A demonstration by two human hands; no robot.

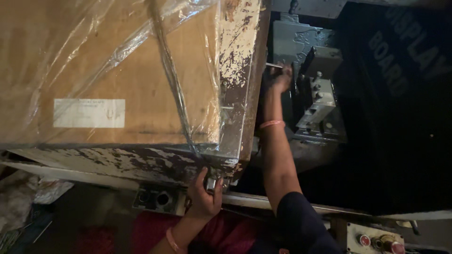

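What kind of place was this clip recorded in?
Most likely a small factory or machine workshop. The right hand reaches into a grey metal press tool, the left hand rests at a worn, paint-chipped machine housing, and a panel with red push buttons sits nearby.

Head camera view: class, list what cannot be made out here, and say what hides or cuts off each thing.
- Right hand, head view: its fingertips and grip on the thin metal rod are lost in shadow beside the grey press die.
- Left hand: what it pinches under the worn table corner is covered by its fingers.
- Control box: cut off by the bottom edge.
- Label on the cardboard: too blurred to read.
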